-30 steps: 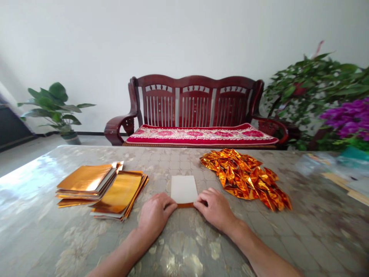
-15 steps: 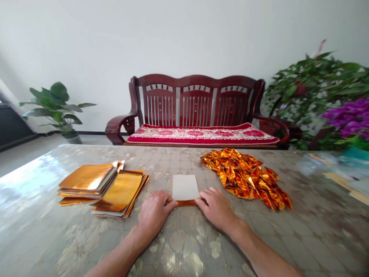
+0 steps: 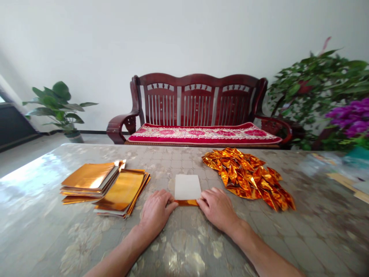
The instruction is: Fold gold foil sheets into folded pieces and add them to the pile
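A sheet of gold foil paper (image 3: pixel 187 187) lies white side up on the table, its near edge turned over into a narrow gold strip. My left hand (image 3: pixel 158 209) pinches the left end of that strip between thumb and curled fingers. At the right end, my right hand (image 3: pixel 216 207) has its fingers closed on the same strip. Two stacks of flat gold foil paper (image 3: pixel 122 191) sit left of my left hand. Beyond my right hand is a heap of folded orange-gold foil pieces (image 3: pixel 245 175).
A patterned cover lies over the table (image 3: pixel 184 246). Clear plastic bags (image 3: pixel 319 164) and tan strips (image 3: pixel 346 184) are at the right. Behind the table stands a dark red wooden bench (image 3: pixel 198 102), with a potted plant (image 3: pixel 62 107) to its left and leafy plants (image 3: pixel 314 88) to its right.
Both hands keep their hold on the folded edge and have barely moved. The whole view has shifted slightly, so the bench and stacks appear a little further right.
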Action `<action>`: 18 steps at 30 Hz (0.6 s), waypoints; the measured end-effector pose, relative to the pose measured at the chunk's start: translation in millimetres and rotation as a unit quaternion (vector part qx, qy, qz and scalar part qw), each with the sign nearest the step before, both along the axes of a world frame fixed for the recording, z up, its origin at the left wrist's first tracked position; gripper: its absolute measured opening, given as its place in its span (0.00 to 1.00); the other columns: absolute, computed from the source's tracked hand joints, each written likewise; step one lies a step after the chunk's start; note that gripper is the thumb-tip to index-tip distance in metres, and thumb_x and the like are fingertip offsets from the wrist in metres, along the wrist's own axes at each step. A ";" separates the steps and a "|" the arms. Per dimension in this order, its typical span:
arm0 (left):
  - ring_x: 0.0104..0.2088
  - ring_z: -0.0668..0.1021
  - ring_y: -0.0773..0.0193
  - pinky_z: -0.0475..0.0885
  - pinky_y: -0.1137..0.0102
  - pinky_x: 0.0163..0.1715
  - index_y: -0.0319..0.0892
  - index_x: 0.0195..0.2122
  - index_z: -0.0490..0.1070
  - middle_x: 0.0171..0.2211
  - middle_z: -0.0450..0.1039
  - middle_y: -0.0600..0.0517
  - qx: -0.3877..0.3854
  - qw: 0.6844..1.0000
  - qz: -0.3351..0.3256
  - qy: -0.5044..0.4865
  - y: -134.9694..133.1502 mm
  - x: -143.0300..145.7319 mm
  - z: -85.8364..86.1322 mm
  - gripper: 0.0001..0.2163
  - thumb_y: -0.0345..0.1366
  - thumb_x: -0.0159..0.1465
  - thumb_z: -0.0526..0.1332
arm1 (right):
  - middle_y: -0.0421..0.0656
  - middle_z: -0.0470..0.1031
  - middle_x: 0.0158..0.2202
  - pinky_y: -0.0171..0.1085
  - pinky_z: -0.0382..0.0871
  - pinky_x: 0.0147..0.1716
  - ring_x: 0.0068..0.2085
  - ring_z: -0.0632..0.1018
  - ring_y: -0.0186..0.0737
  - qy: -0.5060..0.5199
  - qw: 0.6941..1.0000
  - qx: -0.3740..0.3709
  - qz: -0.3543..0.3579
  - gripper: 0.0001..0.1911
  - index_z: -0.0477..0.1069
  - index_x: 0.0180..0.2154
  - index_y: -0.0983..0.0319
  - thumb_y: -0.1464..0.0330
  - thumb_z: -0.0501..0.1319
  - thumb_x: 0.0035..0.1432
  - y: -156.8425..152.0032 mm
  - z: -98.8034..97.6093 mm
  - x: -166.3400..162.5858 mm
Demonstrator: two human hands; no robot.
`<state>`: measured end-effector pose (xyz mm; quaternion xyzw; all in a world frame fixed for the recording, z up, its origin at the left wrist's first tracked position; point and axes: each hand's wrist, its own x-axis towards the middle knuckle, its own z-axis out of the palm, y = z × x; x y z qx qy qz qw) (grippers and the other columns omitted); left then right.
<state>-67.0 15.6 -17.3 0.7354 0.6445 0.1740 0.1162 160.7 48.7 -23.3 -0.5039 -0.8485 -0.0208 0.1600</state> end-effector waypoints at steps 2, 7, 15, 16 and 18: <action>0.37 0.75 0.59 0.62 0.68 0.37 0.44 0.29 0.72 0.32 0.74 0.52 0.003 1.000 0.001 0.010 0.7 0.9 -0.2 0.09 0.39 0.65 0.60 | 0.40 0.78 0.29 0.39 0.54 0.35 0.34 0.72 0.40 0.007 1.000 0.000 -0.003 0.13 0.70 0.26 0.58 0.67 0.59 0.64 -0.4 -0.5 0.2; 0.38 0.75 0.58 0.62 0.67 0.37 0.44 0.29 0.72 0.32 0.74 0.51 0.000 0.999 0.006 0.049 0.5 5.1 3.4 0.10 0.40 0.67 0.58 | 0.39 0.76 0.28 0.39 0.54 0.34 0.34 0.71 0.40 0.021 1.000 -0.006 -0.019 0.13 0.69 0.25 0.58 0.64 0.61 0.63 -0.8 -1.6 2.5; 0.41 0.76 0.55 0.63 0.65 0.40 0.43 0.31 0.72 0.35 0.75 0.48 -0.017 0.996 0.017 0.081 0.7 10.3 9.0 0.10 0.40 0.67 0.56 | 0.40 0.75 0.27 0.38 0.55 0.35 0.34 0.72 0.40 0.023 0.999 -0.009 -0.036 0.14 0.70 0.25 0.58 0.62 0.63 0.62 0.8 -2.9 4.7; 0.41 0.76 0.55 0.63 0.65 0.40 0.43 0.31 0.72 0.35 0.75 0.48 -0.017 0.996 0.017 0.084 1.0 10.7 8.7 0.10 0.40 0.67 0.56 | 0.40 0.76 0.28 0.38 0.55 0.35 0.34 0.72 0.40 0.023 0.999 -0.009 -0.036 0.14 0.70 0.25 0.58 0.62 0.63 0.62 1.0 -2.9 4.8; 0.40 0.76 0.55 0.64 0.65 0.40 0.43 0.31 0.72 0.35 0.75 0.48 -0.016 0.996 0.020 0.087 1.4 11.3 7.9 0.10 0.40 0.67 0.56 | 0.39 0.76 0.28 0.38 0.55 0.35 0.33 0.72 0.40 0.023 0.999 -0.010 -0.033 0.14 0.71 0.25 0.58 0.61 0.63 0.62 1.5 -3.1 5.0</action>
